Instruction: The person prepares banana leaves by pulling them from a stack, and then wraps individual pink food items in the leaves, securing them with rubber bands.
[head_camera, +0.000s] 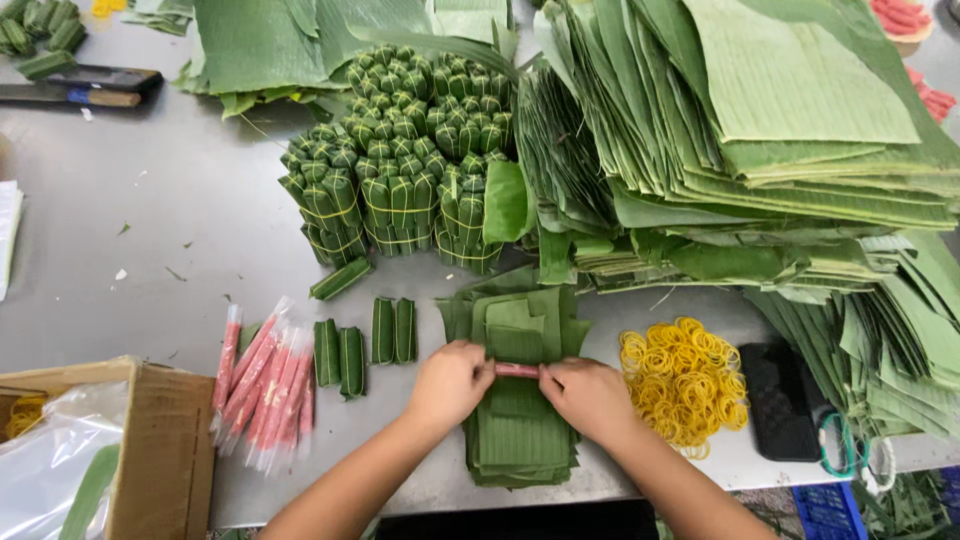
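- At the near table edge, a pink wrapped stick (516, 370) lies left-to-right across a stack of cut banana leaves (520, 440).
- Left hand (452, 382) and right hand (588, 397) each pinch one end, equally near.

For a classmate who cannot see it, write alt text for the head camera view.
Left hand and right hand hold a pink plastic-wrapped stick across a stack of cut green banana leaves on a grey metal table. Yellow rubber bands lie right; tied green leaf-wrapped bundles sit behind.
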